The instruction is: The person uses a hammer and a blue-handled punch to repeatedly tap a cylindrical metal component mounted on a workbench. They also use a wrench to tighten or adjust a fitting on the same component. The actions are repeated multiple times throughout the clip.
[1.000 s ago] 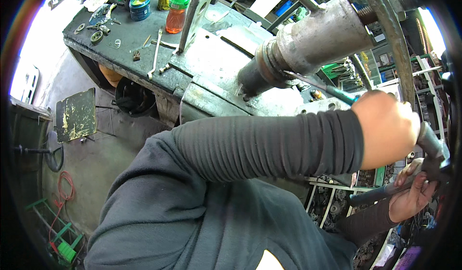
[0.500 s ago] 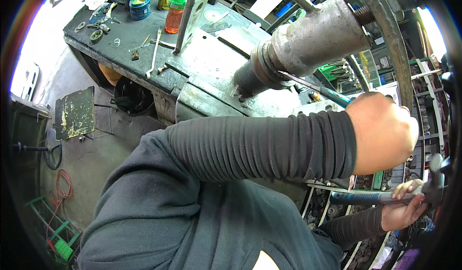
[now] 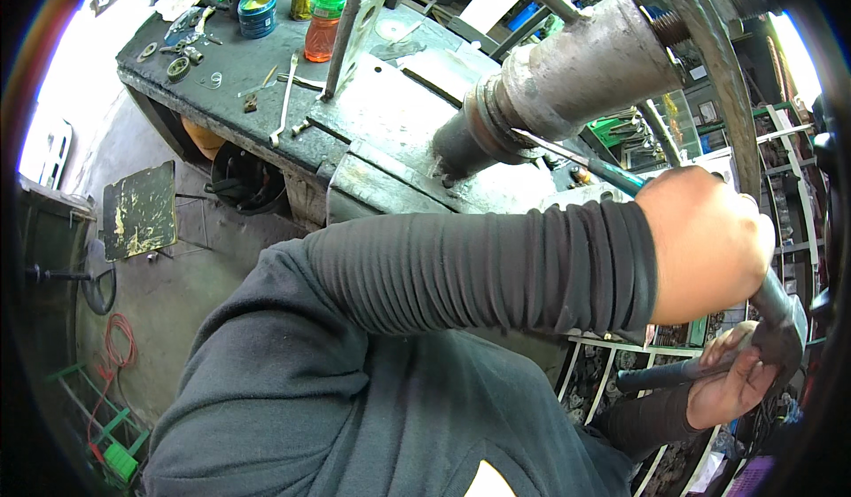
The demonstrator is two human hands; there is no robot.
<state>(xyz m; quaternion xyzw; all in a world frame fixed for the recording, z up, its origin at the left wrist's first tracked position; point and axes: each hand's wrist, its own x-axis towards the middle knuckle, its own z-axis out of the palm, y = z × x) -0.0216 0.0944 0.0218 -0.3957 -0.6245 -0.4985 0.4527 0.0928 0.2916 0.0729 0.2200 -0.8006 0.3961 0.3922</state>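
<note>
Holding a teal-handled screwdriver (image 3: 612, 174) at the steel cylinder (image 3: 581, 76)'s collar (image 3: 490, 123), the left hand (image 3: 709, 244) is clenched; lower right of the cylinder, the right hand (image 3: 731, 391)'s fingers curl around a hammer (image 3: 784, 333) near its head.
The screwdriver looks light and stiff, best gripped by its handle; the hammer likely swings head-heavy, steadier held farther down.

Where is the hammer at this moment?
In the head view, the hammer is toward the lower right, held in the person's right hand, with its metal end below and to the right of the left hand.
</note>
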